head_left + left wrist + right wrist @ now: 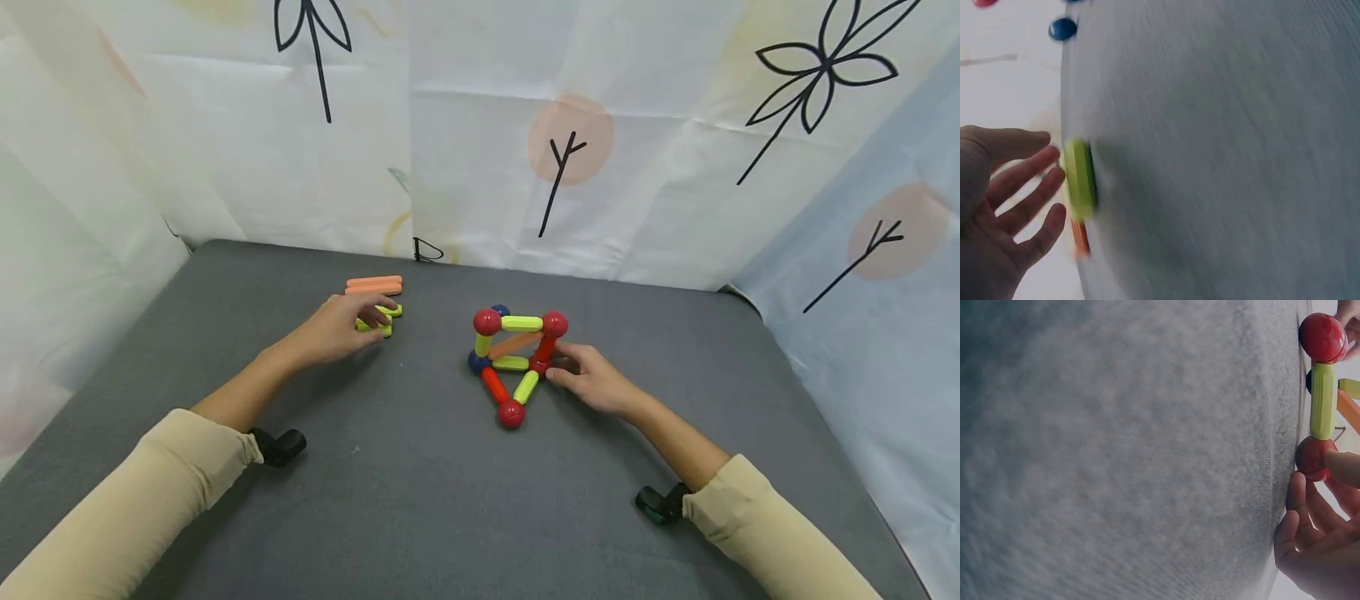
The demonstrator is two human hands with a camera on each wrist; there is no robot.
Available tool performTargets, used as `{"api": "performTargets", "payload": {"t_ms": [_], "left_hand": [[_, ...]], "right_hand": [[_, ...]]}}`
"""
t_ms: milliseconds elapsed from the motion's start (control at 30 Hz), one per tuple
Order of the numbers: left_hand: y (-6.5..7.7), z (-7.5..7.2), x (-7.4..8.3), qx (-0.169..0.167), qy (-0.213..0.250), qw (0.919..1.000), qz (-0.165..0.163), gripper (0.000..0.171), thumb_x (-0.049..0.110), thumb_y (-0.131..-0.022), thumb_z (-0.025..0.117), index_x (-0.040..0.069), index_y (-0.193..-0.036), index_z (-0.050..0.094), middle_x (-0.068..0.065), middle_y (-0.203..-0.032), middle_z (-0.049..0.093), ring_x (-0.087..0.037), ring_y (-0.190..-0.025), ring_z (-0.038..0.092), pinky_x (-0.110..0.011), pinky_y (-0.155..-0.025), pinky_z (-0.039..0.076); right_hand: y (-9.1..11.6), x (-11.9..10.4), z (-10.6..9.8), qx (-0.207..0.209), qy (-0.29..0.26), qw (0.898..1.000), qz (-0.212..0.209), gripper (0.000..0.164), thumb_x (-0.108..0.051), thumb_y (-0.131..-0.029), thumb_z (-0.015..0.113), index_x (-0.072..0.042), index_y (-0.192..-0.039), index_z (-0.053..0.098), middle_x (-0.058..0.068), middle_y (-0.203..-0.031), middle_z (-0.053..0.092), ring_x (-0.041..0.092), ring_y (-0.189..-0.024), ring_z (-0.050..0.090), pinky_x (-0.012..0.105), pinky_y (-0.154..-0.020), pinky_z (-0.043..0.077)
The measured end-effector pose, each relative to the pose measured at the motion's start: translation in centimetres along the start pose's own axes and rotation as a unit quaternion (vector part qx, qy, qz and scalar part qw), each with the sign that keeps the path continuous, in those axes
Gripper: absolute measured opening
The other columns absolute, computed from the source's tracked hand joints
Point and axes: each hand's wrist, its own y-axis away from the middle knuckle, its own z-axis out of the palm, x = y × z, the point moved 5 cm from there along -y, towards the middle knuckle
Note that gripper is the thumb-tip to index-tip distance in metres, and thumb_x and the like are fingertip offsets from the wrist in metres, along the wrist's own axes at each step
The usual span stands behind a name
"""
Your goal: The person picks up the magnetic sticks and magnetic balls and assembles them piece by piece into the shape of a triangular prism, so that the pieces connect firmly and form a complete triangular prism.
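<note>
A: Left hand [337, 332] out on the far left, right by the loose yellow-green rods [1080, 180]! Fingers slack and spread, thumb well apart from them. No grasp to be seen.

B: Over to the right, then. Thumb and fingers of the right hand [596, 382] are pinching a red ball [538, 364], the low right corner of the ball-and-rod frame [522, 323], which stands mid-table.

A: So which step is this? I'd call it picking out a rod with one hand while the other steadies the frame.

B: Agreed, and the next move calls for thumb and fingertips closing on one rod, with the right hand holding that corner quiet. Is the left touching a rod already? I can't tell.

A: Count them up!

B: Frame: four red balls, two blue balls [478, 362] showing. Four yellow-green rods, two red rods [493, 386], one orange rod [515, 343] on a slant. More could hide at the far side.

A: And the loose ones?

B: Two orange rods lying side by side [374, 289], just beyond the left hand, and at least two yellow-green, partly covered by fingers. All on the grey table [420, 508].
</note>
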Motion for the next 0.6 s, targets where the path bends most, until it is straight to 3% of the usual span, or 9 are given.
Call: {"api": "performTargets", "payload": {"t_ms": [100,300,467,600], "left_hand": [[0.8,-0.7,-1.1,0.000,-0.008,0.9999,-0.007,0.041,-0.004,-0.086,0.072,-0.001,-0.126,0.063,-0.015,-0.112,0.072,-0.030,-0.103,0.068,-0.048,-0.080,0.054],[1.4,-1.2,-1.8,0.002,-0.023,0.9997,-0.012,0.043,-0.004,-0.084,0.074,-0.003,-0.125,0.062,-0.017,-0.115,0.069,-0.034,-0.105,0.066,-0.053,-0.086,0.051],[1.4,-0.5,-2.5,-0.002,-0.036,0.9988,-0.034,0.040,-0.001,-0.085,0.075,0.000,-0.123,0.064,-0.017,-0.111,0.071,-0.032,-0.102,0.068,-0.052,-0.086,0.051],[1.2,0.2,-2.6,0.004,-0.022,0.9992,-0.034,0.042,0.003,-0.084,0.077,0.000,-0.123,0.063,-0.016,-0.113,0.071,-0.031,-0.101,0.069,-0.052,-0.087,0.051]], "right_hand": [[-0.1,0.1,0.1,-0.001,0.003,1.000,0.004,0.048,-0.007,-0.099,0.059,0.007,-0.143,0.045,0.022,-0.136,0.057,0.036,-0.117,0.060,0.048,-0.096,0.051],[0.0,0.0,0.0,-0.006,0.007,1.000,0.007,0.046,-0.010,-0.099,0.060,0.006,-0.140,0.048,0.020,-0.130,0.061,0.033,-0.112,0.061,0.047,-0.093,0.051],[0.1,0.2,0.0,-0.007,0.003,1.000,-0.002,0.047,-0.009,-0.099,0.060,0.008,-0.140,0.047,0.021,-0.131,0.060,0.035,-0.113,0.061,0.049,-0.095,0.050],[0.1,0.2,0.0,-0.009,0.003,1.000,-0.009,0.047,-0.008,-0.099,0.060,0.008,-0.141,0.046,0.021,-0.130,0.060,0.035,-0.113,0.061,0.051,-0.096,0.049]]}}
